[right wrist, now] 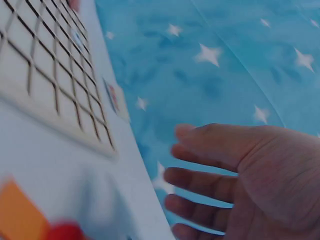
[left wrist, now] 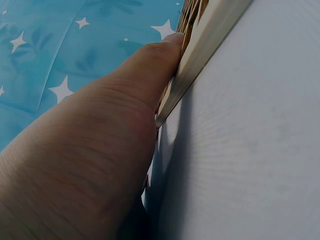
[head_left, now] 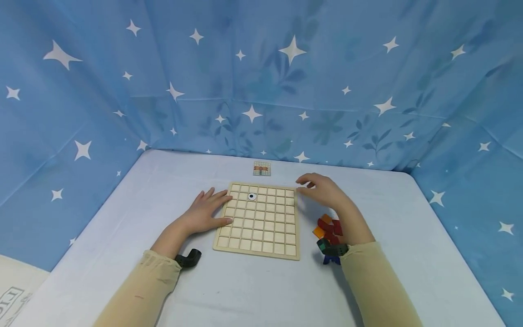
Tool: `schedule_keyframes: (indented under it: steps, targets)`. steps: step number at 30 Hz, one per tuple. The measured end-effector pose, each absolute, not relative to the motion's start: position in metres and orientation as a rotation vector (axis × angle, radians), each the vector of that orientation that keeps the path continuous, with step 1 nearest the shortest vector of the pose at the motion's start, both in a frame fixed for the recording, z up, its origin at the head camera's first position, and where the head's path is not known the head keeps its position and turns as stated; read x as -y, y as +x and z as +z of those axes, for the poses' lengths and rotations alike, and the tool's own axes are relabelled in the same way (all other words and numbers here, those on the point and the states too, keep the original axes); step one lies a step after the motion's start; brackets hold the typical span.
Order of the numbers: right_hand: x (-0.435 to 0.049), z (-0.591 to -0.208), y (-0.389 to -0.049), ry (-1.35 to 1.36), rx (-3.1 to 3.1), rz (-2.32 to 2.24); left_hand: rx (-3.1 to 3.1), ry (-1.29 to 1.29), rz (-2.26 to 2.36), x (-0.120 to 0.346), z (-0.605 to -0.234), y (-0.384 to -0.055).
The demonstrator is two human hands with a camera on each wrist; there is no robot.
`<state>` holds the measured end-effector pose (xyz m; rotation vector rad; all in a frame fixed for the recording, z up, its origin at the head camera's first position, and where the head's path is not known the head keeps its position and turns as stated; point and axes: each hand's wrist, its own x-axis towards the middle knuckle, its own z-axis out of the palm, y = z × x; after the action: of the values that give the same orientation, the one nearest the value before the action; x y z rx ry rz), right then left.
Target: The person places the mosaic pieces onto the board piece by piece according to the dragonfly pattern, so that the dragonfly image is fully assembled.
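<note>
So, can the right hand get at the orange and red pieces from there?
Probably yes: the right hand looks empty, and nothing seems to block the orange and red pieces beside the board. It would likely have to draw back first, since it hovers beyond them.

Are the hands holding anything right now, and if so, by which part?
Nothing is held. The left hand rests on the left edge of the board; the right hand is empty.

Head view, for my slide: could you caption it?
Left hand rests on a gridded board bearing one eye-marked disc; right hand hovers empty near its far right corner.
</note>
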<state>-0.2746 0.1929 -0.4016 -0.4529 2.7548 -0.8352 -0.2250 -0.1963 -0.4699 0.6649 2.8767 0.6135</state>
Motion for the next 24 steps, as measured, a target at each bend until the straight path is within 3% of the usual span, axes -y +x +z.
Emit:
schedule_keyframes:
  steps: [10, 24]
  targets:
    - [-0.261, -0.412, -0.267, -0.239, -2.651, -0.808, -2.877, 0.677, 0.627, 0.196, -0.471, -0.225]
    - [-0.265, -0.437, -0.274, -0.140, -2.643, -0.833, -2.881, 0.680, 0.641, 0.197, -0.473, -0.227]
